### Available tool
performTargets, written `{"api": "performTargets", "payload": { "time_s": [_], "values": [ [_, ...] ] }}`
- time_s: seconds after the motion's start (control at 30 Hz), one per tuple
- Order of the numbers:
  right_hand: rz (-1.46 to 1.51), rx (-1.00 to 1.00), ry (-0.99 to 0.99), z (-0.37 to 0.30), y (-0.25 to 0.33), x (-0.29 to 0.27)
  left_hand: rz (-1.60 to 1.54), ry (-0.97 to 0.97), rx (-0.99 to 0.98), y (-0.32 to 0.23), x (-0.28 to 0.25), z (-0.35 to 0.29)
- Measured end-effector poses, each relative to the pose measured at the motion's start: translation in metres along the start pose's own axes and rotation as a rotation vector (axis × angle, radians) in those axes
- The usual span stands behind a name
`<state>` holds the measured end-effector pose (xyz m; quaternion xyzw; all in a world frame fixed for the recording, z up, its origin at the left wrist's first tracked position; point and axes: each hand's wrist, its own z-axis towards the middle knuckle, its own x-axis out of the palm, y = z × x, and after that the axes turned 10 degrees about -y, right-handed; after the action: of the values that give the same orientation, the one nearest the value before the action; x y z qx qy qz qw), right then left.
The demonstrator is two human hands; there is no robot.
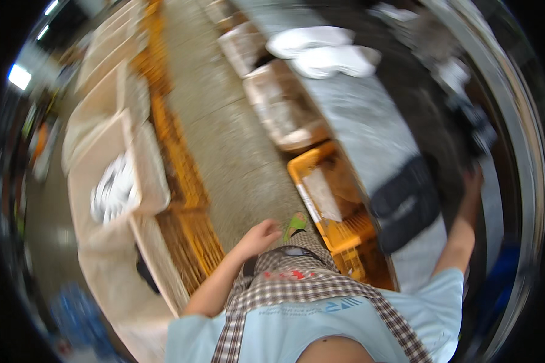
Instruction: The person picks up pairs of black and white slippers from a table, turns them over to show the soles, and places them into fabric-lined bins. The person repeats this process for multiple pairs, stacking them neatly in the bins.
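My left hand [263,236] hangs in front of my waist, above the aisle floor, its fingers loosely curled in with nothing showing in them. Far out to the right, my right hand [473,178] reaches across a dark surface. Motion smears its fingers, and whether it holds anything cannot be made out. Just beyond it lies a blurred black-and-grey item [479,130]. Between my body and that arm, dark sole-shaped pieces [406,206] rest on a grey bench ledge [369,121]. Farther along the same ledge, white sole-shaped pieces [333,62] lie side by side.
Yellow crates [326,233] and lined boxes [284,106] stand under the ledge. Left of the aisle [224,133] runs a row of cream-lined bins [100,187] on yellow crates [184,157]; one bin holds white pieces [115,187]. A metal rail [515,85] curves along the right.
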<state>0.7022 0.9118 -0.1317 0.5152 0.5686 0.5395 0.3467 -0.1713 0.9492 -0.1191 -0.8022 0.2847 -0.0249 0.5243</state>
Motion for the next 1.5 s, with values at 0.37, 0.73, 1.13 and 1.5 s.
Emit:
{"api": "performTargets", "payload": {
  "time_s": [0.37, 0.73, 1.13, 1.5],
  "values": [
    [-1.456, -1.305, -0.038, 0.160, 0.008, 0.034, 0.021, -0.162, -0.082, -0.010, 0.003, 0.028],
    [0.284, 0.341, 0.129, -0.109, 0.060, 0.049, 0.133, -0.053, 0.083, 0.008, -0.040, 0.055],
    [-0.246, 0.281, 0.758, -0.632, 0.007, 0.233, -0.938, -0.077, 0.330, -0.074, -0.124, 0.047],
    [-0.475, -1.009, 1.629, -0.793, -0.023, 0.317, -1.446, -0.077, 0.494, -0.035, -0.217, 0.037]
  ]
}}
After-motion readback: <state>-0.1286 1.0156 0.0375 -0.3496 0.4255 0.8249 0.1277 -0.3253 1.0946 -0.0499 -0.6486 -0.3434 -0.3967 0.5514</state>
